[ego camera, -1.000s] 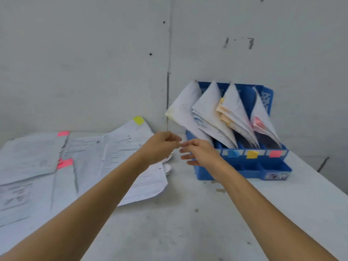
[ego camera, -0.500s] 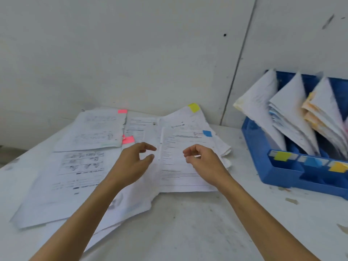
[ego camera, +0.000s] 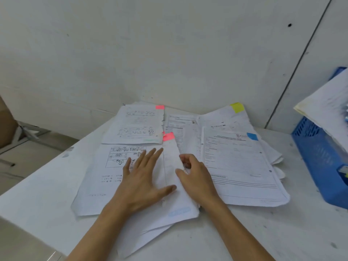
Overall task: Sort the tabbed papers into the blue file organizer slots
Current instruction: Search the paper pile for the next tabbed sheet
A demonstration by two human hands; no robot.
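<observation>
**On the table [ego camera: 282, 238], a pink-tabbed sheet [ego camera: 170, 161] is gripped**

The left hand [ego camera: 143, 183] lies flat with straight, spread fingers on the loose papers [ego camera: 105, 178]. The right hand [ego camera: 197, 179] pinches the right edge of the pink-tabbed sheet between thumb and curled fingers (the tab points toward the wall). The blue file organizer [ego camera: 318, 162] stands at the far right, apart from the pile, with filed papers [ego camera: 327, 110] inside.

a white table [ego camera: 282, 232] is set against a pale wall [ego camera: 169, 53]; a brown box [ego camera: 5, 125] is seen at far left.
</observation>
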